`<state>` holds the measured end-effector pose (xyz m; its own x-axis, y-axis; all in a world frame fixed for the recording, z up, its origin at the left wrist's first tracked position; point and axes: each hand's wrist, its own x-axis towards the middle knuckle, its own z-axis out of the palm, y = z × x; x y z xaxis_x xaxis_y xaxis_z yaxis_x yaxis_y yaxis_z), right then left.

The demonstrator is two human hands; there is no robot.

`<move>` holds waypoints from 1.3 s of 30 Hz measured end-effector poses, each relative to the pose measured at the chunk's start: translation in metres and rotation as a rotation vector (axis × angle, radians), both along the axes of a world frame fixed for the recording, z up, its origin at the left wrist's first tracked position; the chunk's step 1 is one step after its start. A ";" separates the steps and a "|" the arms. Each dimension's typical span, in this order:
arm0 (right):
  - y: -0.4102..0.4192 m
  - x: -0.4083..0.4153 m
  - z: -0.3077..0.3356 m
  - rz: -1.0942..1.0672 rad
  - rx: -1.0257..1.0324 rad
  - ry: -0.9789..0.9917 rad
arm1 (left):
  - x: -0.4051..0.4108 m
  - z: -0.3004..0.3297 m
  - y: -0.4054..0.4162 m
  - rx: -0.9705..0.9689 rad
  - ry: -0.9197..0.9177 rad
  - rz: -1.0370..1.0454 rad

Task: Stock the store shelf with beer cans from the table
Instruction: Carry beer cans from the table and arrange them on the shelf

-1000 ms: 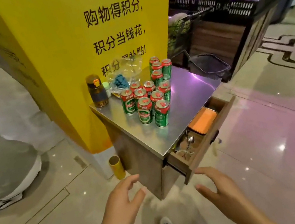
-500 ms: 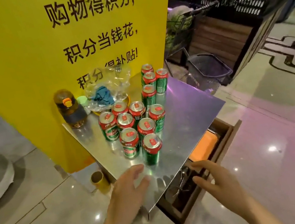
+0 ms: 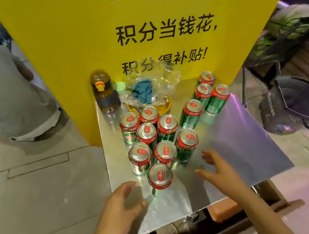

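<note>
Several green beer cans with red tops stand upright on a small steel table (image 3: 236, 143). The nearest can (image 3: 160, 176) stands alone at the front of the main cluster (image 3: 153, 137). A second group of cans (image 3: 206, 97) stands further back on the right. My left hand (image 3: 121, 203) hovers open just left of the nearest can, fingers spread, holding nothing. My right hand (image 3: 218, 169) hovers open just right of it, below another can (image 3: 187, 142). Neither hand touches a can. No store shelf is in view.
A yellow pillar (image 3: 93, 34) with black writing backs the table. A brown bottle (image 3: 104, 92) and a clear plastic bag (image 3: 152, 86) with blue cloth sit at the table's back. A drawer (image 3: 219, 219) hangs open under the front edge. A person (image 3: 0, 92) stands at left, a dark basket (image 3: 300, 103) at right.
I have come closer to the table. Both hands have risen from below the table edge to either side of the nearest can.
</note>
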<state>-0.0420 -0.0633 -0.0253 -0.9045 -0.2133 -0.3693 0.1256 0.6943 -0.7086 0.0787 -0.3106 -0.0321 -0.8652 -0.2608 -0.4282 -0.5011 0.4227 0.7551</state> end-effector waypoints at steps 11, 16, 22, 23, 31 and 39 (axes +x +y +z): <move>-0.014 -0.079 -0.038 0.192 -0.236 0.016 | -0.042 -0.016 0.081 0.029 0.152 0.309; -0.014 -0.082 -0.044 0.160 -0.285 0.010 | -0.038 -0.018 0.089 0.014 0.165 0.418; -0.002 -0.077 -0.046 0.147 -0.311 0.012 | -0.024 -0.017 0.091 0.048 0.184 0.531; 0.002 -0.074 -0.045 0.151 -0.314 0.005 | -0.019 -0.017 0.090 0.059 0.191 0.549; 0.006 -0.015 -0.029 0.158 -0.292 -0.019 | 0.048 0.005 0.068 0.151 0.270 0.651; -0.067 0.086 0.021 0.387 -0.426 -0.059 | 0.164 0.040 0.031 0.208 0.349 0.846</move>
